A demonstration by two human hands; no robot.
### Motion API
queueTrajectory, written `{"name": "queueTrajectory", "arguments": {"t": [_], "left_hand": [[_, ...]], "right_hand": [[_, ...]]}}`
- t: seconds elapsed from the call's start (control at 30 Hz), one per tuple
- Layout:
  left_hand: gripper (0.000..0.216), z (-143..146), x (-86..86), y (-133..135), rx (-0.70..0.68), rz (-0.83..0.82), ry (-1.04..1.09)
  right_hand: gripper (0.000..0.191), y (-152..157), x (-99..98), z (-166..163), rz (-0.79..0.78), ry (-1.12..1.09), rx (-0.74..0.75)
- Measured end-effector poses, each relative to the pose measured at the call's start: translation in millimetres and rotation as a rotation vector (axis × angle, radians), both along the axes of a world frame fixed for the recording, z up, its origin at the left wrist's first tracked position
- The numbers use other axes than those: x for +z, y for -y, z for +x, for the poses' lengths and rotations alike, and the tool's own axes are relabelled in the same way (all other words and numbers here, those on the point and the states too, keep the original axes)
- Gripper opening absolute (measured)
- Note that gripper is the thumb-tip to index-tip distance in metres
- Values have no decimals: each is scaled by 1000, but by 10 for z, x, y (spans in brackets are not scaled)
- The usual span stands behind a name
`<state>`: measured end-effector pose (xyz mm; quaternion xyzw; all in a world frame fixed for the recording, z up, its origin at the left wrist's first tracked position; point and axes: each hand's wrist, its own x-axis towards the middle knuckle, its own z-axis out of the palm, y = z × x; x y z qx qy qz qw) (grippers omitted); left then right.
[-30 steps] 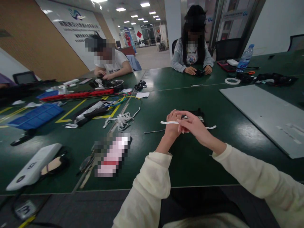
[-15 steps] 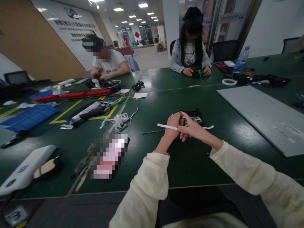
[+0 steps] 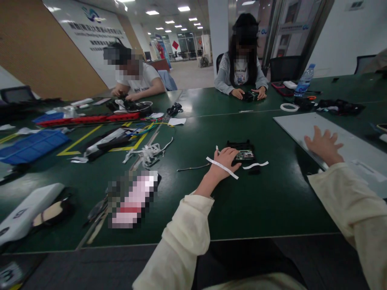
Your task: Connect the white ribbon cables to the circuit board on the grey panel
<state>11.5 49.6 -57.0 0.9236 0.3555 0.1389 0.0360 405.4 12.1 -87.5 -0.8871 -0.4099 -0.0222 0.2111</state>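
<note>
My left hand (image 3: 221,164) lies at the left side of a small black device with an exposed green circuit board (image 3: 243,154). Its fingers are stretched out over the device's left part, which they hide. A white strip (image 3: 222,167) runs across the back of this hand. Another white strip (image 3: 255,165) lies just in front of the device, and a thin grey cord (image 3: 193,167) reaches out to the left. Well off to the right, my right hand (image 3: 324,147) is spread above the grey panel (image 3: 294,125), holding nothing.
A blurred pink object (image 3: 134,201), a tangle of white strips (image 3: 148,155), a blue tray (image 3: 33,147) and a white device (image 3: 30,211) lie leftward. Across the green table sit two people. A bottle (image 3: 304,80) and a tape roll (image 3: 289,107) stand far right.
My right hand has left the device and my left hand, moving right over the grey panel with its fingers spread. My left hand stays at the device, now with fingers extended.
</note>
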Motion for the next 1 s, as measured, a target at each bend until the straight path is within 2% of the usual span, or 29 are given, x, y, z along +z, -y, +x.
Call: {"name": "queueTrajectory", "arguments": {"t": [0.07,0.17,0.33,0.67,1.0], "left_hand": [[45,7,-9,-23,-4,1,-20],[49,11,-2,-47,-17,-6,-53],[51,30,48,-77,-30,8,-122],[57,51,40,-112,-28,63,-137],[55,-29,189,-132,24,77,-24]], "right_hand": [[64,-2,-152,79,-85,-44,-40],[60,-30,-270,114,-181,-56,-49],[56,-56,-341,126,-186,0,-34],[59,-34,-296,-19,-190,34,54],[58,14,-236,-430,-203,165,248]]}}
